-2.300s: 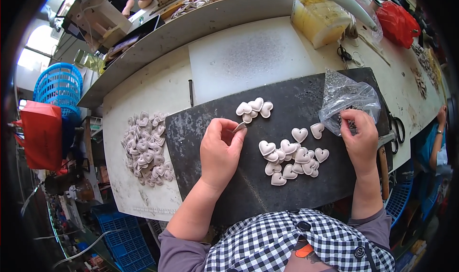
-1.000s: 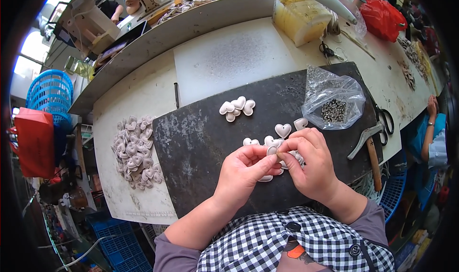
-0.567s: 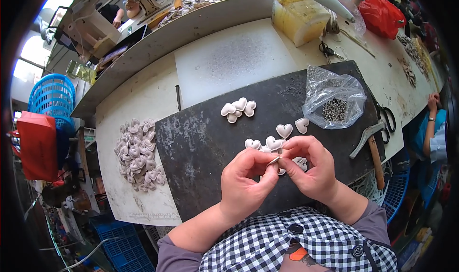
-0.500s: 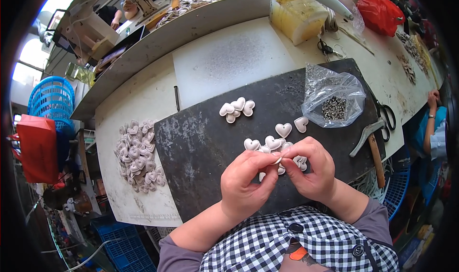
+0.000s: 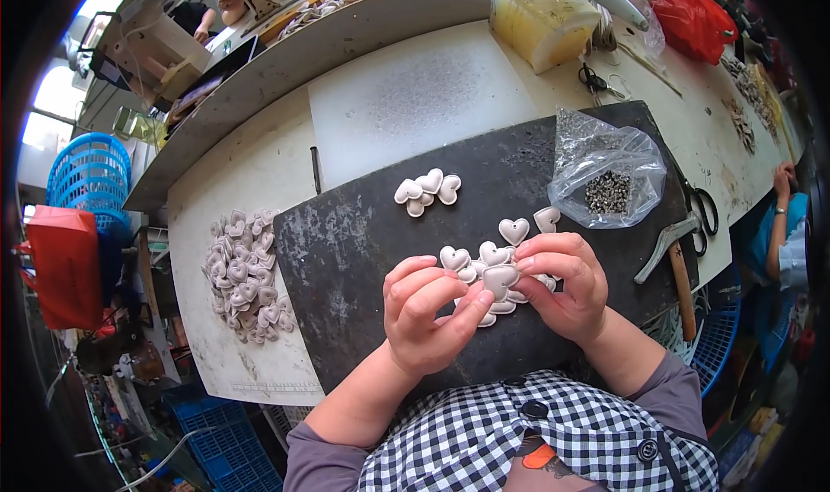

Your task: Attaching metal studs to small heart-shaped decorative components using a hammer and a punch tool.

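Note:
A padded, pale pinkish heart (image 5: 500, 281) faces up between my hands, above a loose cluster of similar hearts. The thumb and fingers of my right hand (image 5: 566, 286) pinch its right edge. At its lower left edge, my left hand (image 5: 432, 312) has thumb and index finger drawn together; anything between them is too small to make out. Behind the hands lie single hearts, one of them a heart (image 5: 513, 231) with a small dark mark in its middle. Farther off on the black board (image 5: 363, 276) rests a small group of hearts (image 5: 426, 191).
A clear plastic bag (image 5: 609, 185) of small metal pieces lies at the board's far right. Beside it are a hammer (image 5: 681, 289) and black-handled scissors (image 5: 706, 211). To the left is a heap of hearts (image 5: 246, 276). A co-worker's arm (image 5: 775, 224) shows at the right edge.
The heart, earlier edge-on and pinched between both hands' fingertips, now faces up in my right hand. My left hand has shifted slightly left, its fingers farther from the right hand's.

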The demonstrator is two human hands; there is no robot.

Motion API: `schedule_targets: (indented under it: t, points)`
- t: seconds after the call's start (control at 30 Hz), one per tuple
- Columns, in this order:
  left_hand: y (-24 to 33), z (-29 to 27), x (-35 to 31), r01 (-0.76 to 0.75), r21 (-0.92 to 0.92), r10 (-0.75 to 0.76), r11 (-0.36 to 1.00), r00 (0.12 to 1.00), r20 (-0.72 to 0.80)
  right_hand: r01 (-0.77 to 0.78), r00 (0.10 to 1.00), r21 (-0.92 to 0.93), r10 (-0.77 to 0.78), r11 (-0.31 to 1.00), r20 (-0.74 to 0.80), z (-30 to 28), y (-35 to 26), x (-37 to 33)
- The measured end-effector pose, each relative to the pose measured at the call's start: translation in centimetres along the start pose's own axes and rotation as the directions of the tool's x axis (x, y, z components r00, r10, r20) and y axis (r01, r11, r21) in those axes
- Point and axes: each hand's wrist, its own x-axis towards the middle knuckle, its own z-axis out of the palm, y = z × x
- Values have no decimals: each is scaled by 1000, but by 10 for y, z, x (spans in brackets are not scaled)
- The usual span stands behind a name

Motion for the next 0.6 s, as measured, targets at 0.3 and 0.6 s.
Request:
schedule_targets:
  t: [0.3,0.6]
  points:
    - [3,0,3,57,-30,-55,998,997,57,-4,1000,-117,4,993,-4,-2,8,-5]
    - [-3,-30,2,867,-90,-755,491,475,452,-159,986,-645,153,747,-66,-48,10,9]
